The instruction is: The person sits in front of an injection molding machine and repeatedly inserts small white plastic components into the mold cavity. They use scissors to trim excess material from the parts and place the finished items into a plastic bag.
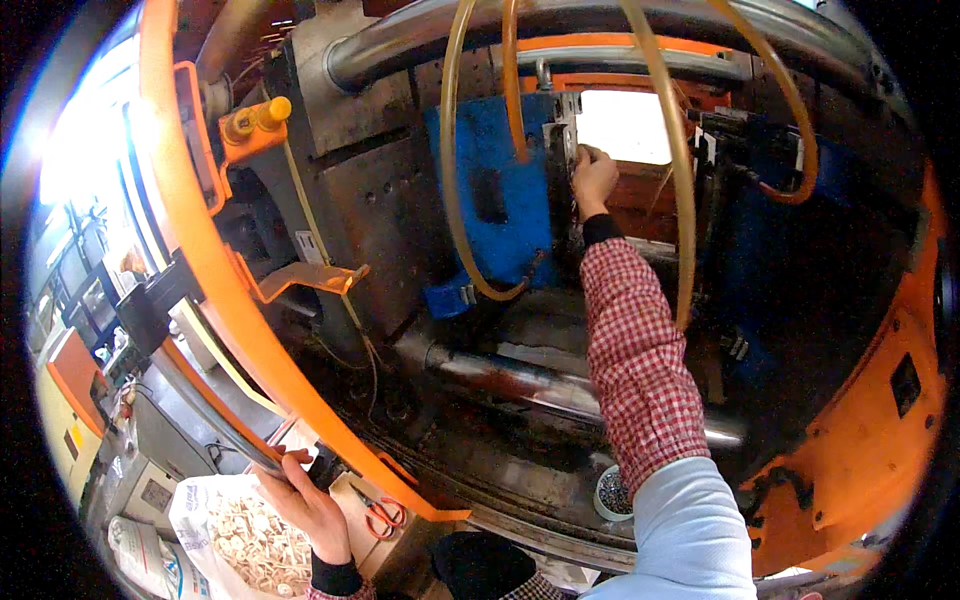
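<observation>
Fingers of right hand (594, 178) pinching at mould face (562, 150); left hand (305, 503) gripping orange guard (250, 330).

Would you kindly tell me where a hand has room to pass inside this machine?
Open gap lies between the blue mould plate and the orange side panel, above the steel tie bar. It is crowded around the right hand, among amber hoses.

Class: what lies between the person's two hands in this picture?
In the head view, the orange frame edge and the steel bar lie between the left hand and right hand.
</observation>
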Demonstrator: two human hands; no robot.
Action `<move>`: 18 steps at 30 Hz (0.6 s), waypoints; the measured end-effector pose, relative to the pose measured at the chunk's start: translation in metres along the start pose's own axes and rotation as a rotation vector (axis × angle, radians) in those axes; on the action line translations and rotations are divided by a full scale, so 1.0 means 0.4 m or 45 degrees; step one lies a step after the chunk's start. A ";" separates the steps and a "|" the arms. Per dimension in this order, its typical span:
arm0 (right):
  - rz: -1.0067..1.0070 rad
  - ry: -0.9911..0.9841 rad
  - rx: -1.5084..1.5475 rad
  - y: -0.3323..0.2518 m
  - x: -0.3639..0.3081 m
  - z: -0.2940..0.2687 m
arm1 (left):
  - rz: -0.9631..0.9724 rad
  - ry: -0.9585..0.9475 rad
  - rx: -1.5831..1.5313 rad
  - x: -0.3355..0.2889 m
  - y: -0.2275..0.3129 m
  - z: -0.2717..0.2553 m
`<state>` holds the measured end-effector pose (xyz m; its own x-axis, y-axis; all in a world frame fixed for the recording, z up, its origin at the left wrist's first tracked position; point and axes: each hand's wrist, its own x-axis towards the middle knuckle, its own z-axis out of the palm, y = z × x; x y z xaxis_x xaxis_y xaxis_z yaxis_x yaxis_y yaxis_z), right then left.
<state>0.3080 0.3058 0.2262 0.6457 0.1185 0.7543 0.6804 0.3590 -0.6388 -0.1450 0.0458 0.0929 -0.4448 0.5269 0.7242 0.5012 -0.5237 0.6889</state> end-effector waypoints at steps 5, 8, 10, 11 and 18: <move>0.006 -0.079 -0.094 0.029 0.020 0.060 | 0.012 0.050 -0.031 -0.006 -0.013 0.000; -0.107 0.057 -0.325 0.116 0.093 0.072 | 0.053 0.037 -0.065 -0.003 0.029 0.035; -0.171 0.088 -0.364 0.126 0.092 0.085 | 0.049 0.061 -0.033 -0.003 0.027 0.036; -0.197 0.092 -0.355 0.131 0.093 0.086 | 0.047 0.071 -0.020 -0.004 0.027 0.038; -0.170 0.038 -0.214 0.099 0.071 0.089 | 0.041 0.095 0.021 -0.003 0.043 0.033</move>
<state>0.3410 0.3562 0.2277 0.5543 0.0523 0.8307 0.8071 0.2098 -0.5518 -0.1260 0.0450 0.1034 -0.4817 0.4583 0.7469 0.5284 -0.5281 0.6648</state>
